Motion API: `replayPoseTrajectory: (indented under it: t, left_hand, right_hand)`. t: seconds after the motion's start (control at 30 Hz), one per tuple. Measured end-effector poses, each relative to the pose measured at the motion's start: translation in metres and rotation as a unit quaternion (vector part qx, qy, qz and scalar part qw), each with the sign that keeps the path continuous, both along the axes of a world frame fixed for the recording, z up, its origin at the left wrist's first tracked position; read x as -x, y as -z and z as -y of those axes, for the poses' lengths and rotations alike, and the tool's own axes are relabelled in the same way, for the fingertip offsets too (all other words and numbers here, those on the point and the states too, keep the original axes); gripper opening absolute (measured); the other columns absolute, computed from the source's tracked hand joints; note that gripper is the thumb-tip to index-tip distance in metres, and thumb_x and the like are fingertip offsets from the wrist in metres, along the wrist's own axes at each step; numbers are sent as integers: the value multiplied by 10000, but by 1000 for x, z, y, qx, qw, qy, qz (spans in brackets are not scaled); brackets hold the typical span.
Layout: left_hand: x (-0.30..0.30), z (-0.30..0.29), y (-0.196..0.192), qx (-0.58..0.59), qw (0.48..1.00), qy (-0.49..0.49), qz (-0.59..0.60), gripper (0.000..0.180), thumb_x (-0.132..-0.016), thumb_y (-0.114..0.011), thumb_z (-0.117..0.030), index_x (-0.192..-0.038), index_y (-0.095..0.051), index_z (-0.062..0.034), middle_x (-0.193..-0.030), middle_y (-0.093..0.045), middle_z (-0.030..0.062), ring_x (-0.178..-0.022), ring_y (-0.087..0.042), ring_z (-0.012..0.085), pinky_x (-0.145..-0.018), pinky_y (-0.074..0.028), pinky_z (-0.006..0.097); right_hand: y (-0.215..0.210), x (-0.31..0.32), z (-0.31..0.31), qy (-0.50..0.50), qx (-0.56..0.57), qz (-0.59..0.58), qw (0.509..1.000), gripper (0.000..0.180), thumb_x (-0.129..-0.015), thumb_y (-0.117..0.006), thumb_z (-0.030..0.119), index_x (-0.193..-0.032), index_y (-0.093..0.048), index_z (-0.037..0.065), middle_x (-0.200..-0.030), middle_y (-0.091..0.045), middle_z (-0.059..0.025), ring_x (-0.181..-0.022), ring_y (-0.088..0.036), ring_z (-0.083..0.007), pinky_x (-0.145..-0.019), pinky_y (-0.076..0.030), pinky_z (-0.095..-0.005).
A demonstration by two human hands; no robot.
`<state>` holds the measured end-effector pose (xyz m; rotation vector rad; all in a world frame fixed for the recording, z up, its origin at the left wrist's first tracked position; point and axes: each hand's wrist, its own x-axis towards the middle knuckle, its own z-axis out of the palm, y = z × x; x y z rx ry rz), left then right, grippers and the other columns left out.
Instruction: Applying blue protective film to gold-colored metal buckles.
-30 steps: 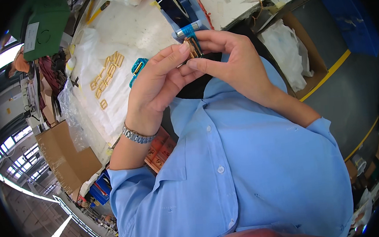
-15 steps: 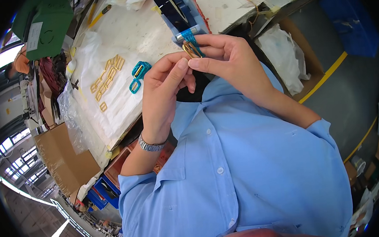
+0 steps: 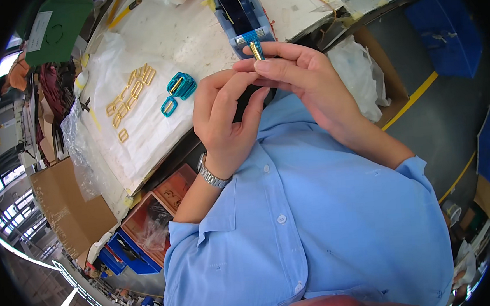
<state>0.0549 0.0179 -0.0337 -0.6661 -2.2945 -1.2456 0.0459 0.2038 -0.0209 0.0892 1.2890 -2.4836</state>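
Hand, right (image 3: 305,71): pinching gold buckle (image 3: 256,51), twelve o'clock
Hand, left (image 3: 222,106): half-curled, hold unclear
Blue tape (image 3: 253,36): might crease if buckle tilts

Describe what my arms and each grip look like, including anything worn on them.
Light blue shirt sleeves cover the upper arms and end near the elbows, leaving both forearms uncovered. The left wrist wears a silver-coloured watch with a linked metal band; nothing shows on the right wrist. The left grip and right grip are ungloved hands.
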Motion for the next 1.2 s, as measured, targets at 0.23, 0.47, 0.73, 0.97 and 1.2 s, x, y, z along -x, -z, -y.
replayPoseTrajectory:
  t: [0.23,0.47,0.73,0.97,1.2]
  left_hand:
    - [22,-11,21,10,988,-18,-155,385,-766,-907,48,-1109,-764,-51,-1052,-772,103,-883,-684,258,-736,-538,355]
    - [18,-15,21,-9,988,-37,-151,358,-782,-899,53,-1077,-725,-54,-1044,-762,108,-912,-673,265,-786,-524,361]
    - [16,-16,22,1,987,-54,-150,365,-795,-895,54,-1090,-702,-41,-1030,-722,122,-945,-668,270,-837,-518,367]
    - [21,-17,24,9,981,-54,-187,479,-732,-914,41,-1171,-757,-69,-1060,-768,74,-932,-655,279,-829,-516,376]
    - [25,-16,26,18,987,-12,-160,535,-735,-886,62,-1245,-764,-40,-1003,-763,91,-864,-669,265,-727,-531,358]
  right_hand:
    - [4,-2,0,-2,39,25,999,382,-1041,-769,224,-1342,-727,-7,-1197,-770,-67,-1082,-730,-129,-991,-568,-289]
    - [0,-4,1,-12,21,7,1000,398,-1048,-765,222,-1362,-713,-18,-1201,-767,-64,-1082,-723,-116,-993,-566,-287]
    - [-6,-7,1,-18,13,-7,1000,411,-1055,-758,225,-1373,-713,-32,-1192,-770,-76,-1096,-720,-119,-1006,-566,-284]
    - [-1,-8,-1,-9,41,22,999,417,-1065,-736,219,-1389,-703,-41,-1245,-770,-103,-1174,-727,-162,-1058,-557,-318]
    - [-3,-6,-4,-25,-11,27,999,445,-1095,-686,222,-1480,-646,2,-1285,-752,-65,-1174,-721,-137,-1079,-565,-333]
